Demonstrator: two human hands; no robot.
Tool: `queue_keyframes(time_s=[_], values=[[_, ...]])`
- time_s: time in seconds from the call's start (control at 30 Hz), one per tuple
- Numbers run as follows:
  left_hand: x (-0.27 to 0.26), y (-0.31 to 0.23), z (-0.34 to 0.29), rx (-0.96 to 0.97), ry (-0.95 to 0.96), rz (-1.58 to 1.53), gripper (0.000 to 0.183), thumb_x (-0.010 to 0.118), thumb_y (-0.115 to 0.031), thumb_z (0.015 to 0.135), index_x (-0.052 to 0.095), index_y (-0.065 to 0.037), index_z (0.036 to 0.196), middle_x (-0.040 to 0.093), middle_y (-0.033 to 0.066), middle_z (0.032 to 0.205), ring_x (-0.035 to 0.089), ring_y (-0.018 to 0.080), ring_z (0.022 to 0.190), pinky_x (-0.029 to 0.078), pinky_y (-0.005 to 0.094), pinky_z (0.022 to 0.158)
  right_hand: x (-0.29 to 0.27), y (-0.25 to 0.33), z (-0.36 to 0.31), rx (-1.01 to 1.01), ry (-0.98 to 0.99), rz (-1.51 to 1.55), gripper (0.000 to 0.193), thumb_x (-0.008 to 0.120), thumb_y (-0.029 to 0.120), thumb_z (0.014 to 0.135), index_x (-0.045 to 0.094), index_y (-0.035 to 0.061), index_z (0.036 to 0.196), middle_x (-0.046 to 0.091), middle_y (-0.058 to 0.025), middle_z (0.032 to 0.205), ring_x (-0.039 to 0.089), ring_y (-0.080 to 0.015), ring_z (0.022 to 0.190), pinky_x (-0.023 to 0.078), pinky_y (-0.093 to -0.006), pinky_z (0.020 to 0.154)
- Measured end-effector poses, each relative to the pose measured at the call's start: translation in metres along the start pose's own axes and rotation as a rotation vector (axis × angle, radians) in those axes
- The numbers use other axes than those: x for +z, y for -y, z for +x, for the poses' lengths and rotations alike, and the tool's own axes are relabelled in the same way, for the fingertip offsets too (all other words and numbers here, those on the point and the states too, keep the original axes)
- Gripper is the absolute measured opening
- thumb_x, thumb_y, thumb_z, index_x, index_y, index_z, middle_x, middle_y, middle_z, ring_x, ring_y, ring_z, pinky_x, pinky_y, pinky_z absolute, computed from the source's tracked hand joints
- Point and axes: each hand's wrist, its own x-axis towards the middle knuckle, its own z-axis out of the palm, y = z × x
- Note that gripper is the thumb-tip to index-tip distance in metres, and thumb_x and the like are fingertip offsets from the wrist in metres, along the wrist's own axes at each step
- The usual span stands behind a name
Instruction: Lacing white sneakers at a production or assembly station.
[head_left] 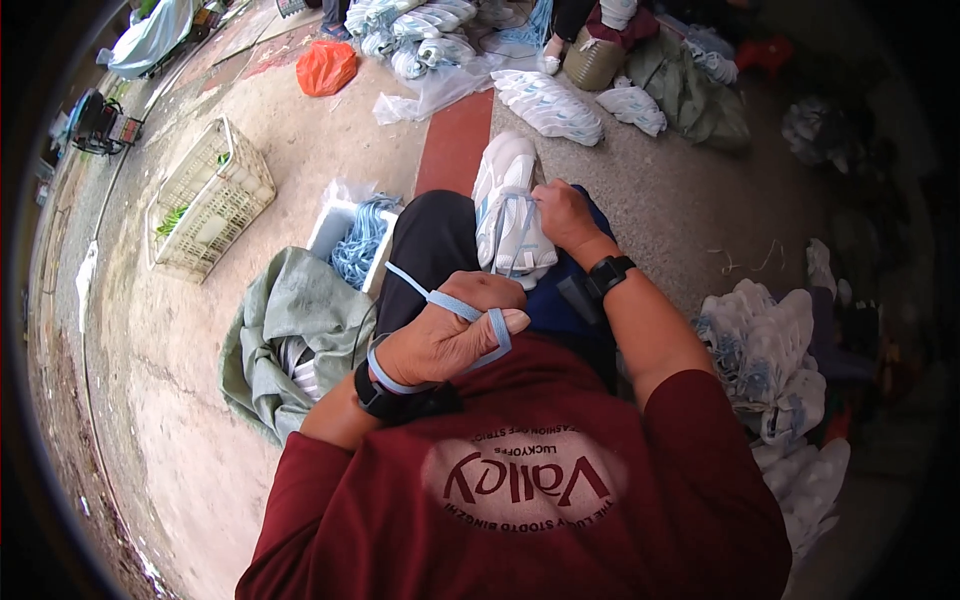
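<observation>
White shoe beside right grip

Outdoor yard or roadside pavement, used as makeshift shoe workplace. Rough beige concrete ground crossed by flat red strip; dark wheeled vehicle and pale-blue draped bulky shape along upper left. Shoe work shown by white athletic shoe with pale-blue trim on seated person's lap, white open box of tangled pale-blue laces, overlapping row of white shoes, heaped white shoes at right. Everyday corner: cream lattice plastic crate with greenery inside.
</observation>
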Motion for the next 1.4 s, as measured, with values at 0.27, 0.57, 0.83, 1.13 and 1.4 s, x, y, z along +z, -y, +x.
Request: queue_keyframes(time_s=[0.27, 0.57, 0.83, 1.13, 1.4], values=[[0.012, -0.010, 0.010, 0.069, -0.113, 0.127, 0.034, 0.045, -0.023, 0.091, 0.046, -0.001, 0.065, 0.046, 0.0094, 0.071, 0.043, 0.0208, 0.067, 0.036, 0.0317, 0.064, -0.026, 0.047, -0.043, -0.170, -0.095, 0.089, 0.010, 0.060, 0.012, 0.073, 0.057, 0.0033, 0.075, 0.052, -0.0140, 0.072, 0.055, -0.0330, 0.069, 0.046, -0.0405, 0.060], [0.031, 0.003, 0.023, 0.164, 0.072, 0.137, 0.027, 0.048, -0.016, 0.089, 0.046, 0.000, 0.067, 0.047, 0.0123, 0.072, 0.047, 0.0271, 0.068, 0.037, 0.0367, 0.065, 0.012, 0.055, -0.028, -0.174, -0.264, 0.009, 0.016, 0.064, 0.012, 0.068, 0.055, 0.0014, 0.076, 0.050, -0.0179, 0.075, 0.054, -0.0354, 0.068, 0.044, -0.0429, 0.060], [0.029, 0.006, 0.023, 0.204, 0.034, 0.079, 0.025, 0.049, -0.014, 0.088, 0.048, 0.001, 0.068, 0.049, 0.0124, 0.072, 0.049, 0.0280, 0.069, 0.039, 0.0373, 0.065, 0.011, 0.068, -0.025, -0.198, -0.401, 0.017, 0.014, 0.064, 0.012, 0.074, 0.056, 0.0017, 0.079, 0.051, -0.0193, 0.077, 0.054, -0.0367, 0.070, 0.045, -0.0432, 0.062], [0.020, 0.007, 0.019, 0.136, 0.009, 0.084, 0.021, 0.053, -0.011, 0.086, 0.051, 0.002, 0.070, 0.051, 0.0145, 0.073, 0.049, 0.0333, 0.073, 0.039, 0.0396, 0.069, 0.014, 0.052, -0.007, 0.302, -0.285, 0.498, 0.018, 0.047, 0.005, 0.084, 0.065, 0.0007, 0.087, 0.063, -0.0202, 0.077, 0.061, -0.0335, 0.071, 0.048, -0.0384, 0.064], [0.006, 0.032, 0.016, 0.064, -0.052, 0.137, 0.030, 0.045, -0.018, 0.091, 0.047, 0.001, 0.068, 0.048, 0.0117, 0.071, 0.047, 0.0268, 0.067, 0.038, 0.0359, 0.065, 0.012, 0.018, 0.037, 0.495, -0.002, 0.870, 0.022, 0.041, 0.009, 0.083, 0.055, -0.0009, 0.069, 0.056, -0.0094, 0.063, 0.052, -0.0133, 0.057, 0.044, -0.0273, 0.055]])
